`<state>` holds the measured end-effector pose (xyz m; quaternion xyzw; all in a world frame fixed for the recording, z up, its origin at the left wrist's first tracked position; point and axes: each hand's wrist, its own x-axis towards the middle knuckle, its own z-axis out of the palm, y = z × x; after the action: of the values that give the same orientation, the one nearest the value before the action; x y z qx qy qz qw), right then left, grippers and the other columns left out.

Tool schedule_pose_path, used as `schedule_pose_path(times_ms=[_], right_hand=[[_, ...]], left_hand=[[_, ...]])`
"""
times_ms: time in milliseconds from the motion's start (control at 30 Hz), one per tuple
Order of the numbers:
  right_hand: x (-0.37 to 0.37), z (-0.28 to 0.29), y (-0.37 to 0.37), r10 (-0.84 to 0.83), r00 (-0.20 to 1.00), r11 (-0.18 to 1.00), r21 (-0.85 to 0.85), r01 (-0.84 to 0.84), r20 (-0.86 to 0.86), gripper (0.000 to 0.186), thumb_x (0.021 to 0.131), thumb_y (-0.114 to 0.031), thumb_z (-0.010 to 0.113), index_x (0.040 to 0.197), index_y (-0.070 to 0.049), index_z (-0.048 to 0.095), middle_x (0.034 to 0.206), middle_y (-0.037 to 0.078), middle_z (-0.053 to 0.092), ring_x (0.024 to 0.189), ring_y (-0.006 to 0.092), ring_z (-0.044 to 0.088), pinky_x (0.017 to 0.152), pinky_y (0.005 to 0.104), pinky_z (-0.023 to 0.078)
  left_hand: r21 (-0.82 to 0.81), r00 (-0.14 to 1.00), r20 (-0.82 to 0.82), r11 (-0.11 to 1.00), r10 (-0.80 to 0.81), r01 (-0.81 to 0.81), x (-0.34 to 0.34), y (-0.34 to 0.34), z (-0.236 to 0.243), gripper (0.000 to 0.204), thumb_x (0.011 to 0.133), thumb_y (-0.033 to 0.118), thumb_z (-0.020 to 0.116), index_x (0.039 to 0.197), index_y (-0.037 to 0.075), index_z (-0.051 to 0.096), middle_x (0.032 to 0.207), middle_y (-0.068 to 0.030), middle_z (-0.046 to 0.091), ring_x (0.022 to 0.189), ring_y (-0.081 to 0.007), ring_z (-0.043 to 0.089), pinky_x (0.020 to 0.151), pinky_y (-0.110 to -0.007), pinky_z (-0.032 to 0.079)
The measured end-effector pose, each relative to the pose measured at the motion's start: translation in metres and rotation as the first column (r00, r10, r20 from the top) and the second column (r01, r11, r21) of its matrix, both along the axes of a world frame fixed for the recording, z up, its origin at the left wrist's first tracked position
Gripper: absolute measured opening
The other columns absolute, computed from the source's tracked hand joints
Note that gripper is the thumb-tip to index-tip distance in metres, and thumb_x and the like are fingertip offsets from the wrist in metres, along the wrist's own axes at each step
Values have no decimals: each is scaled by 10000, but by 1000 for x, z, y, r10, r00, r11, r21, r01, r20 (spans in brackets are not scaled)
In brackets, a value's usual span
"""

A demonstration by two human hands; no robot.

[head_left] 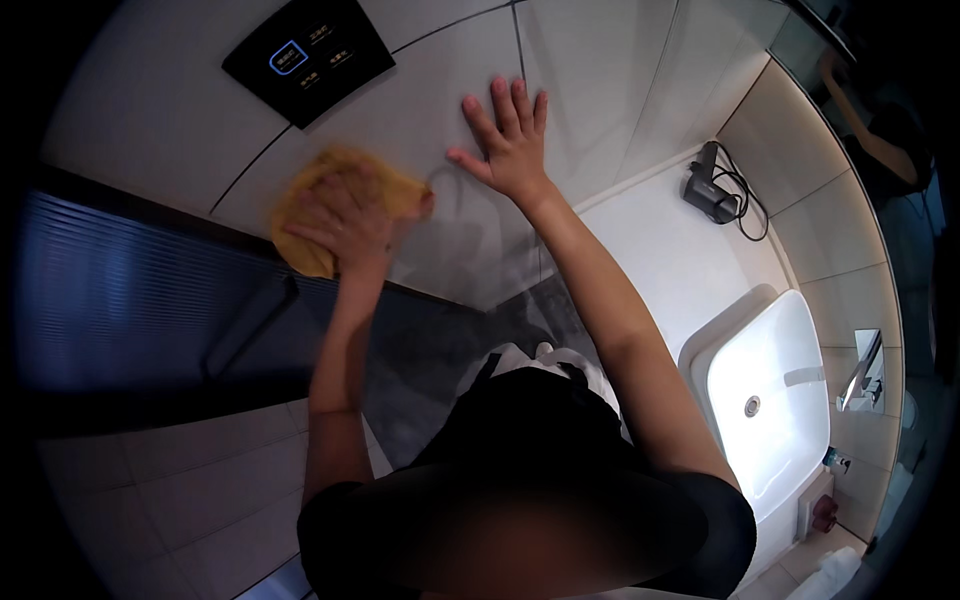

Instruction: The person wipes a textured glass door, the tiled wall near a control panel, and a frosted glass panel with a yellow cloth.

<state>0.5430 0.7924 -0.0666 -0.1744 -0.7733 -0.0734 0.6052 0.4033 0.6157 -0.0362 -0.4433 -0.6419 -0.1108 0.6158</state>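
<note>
My left hand [345, 210] presses a yellow cloth [305, 255] against the pale tiled wall [250, 165], its fingers spread over the fabric and slightly blurred. Just to the right, my right hand [508, 145] rests on the same wall, open, with fingers stretched out and holding nothing. A black panel [310, 60] with one blue-lit button is mounted on the wall above the cloth.
A dark ribbed-glass panel [150, 300] is at left. Right, a white counter [640, 230] holds a grey hair dryer [710, 195] with coiled cord and a white basin [765, 450] beside a chrome tap [865, 370]. A mirror [915, 250] lines the far right; dark floor [420, 340] shows below.
</note>
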Motion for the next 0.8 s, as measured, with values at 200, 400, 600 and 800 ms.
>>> schedule_pose_path(times_ms=[200, 400, 600, 800], right_hand=[[-4, -1, 3, -40, 997, 995, 84, 45, -60, 685, 849, -617, 503, 1410, -232, 432, 1527, 123, 265, 1434, 299, 171, 1150, 507, 56], [6, 1, 5, -16, 999, 999, 47, 18, -40, 601, 863, -594, 491, 1372, -274, 482, 1515, 78, 305, 1426, 253, 210, 1155, 484, 80], [49, 18, 19, -1, 980, 989, 143, -28, 201, 553, 832, -464, 610, 1350, -298, 505, 1478, 32, 373, 1393, 219, 290, 1148, 463, 139], [80, 60, 27, 55, 997, 995, -89, -49, 63, 561, 835, -432, 628, 1366, -359, 462, 1475, -33, 373, 1387, 187, 292, 1120, 526, 189]], left_hand=[[-92, 999, -43, 996, 14, -18, 11, 12, -83, 1032, 729, 858, 344, 1511, 205, 182, 1552, -162, 132, 1405, -476, 82, 986, -766, 15], [-179, 994, -108, 984, -3, -17, 23, 22, -108, 1025, 718, 867, 358, 1506, 228, 214, 1546, -151, 174, 1415, -421, 130, 1007, -743, 63], [-295, 997, -52, 954, -61, 43, 28, 22, -70, 1001, 677, 795, 522, 1495, 289, 243, 1558, -67, 188, 1436, -331, 152, 1057, -691, 40], [-334, 994, -67, 941, -88, 60, 57, 62, 0, 950, 695, 805, 491, 1471, 285, 317, 1543, -76, 229, 1425, -333, 175, 1045, -696, 83]])
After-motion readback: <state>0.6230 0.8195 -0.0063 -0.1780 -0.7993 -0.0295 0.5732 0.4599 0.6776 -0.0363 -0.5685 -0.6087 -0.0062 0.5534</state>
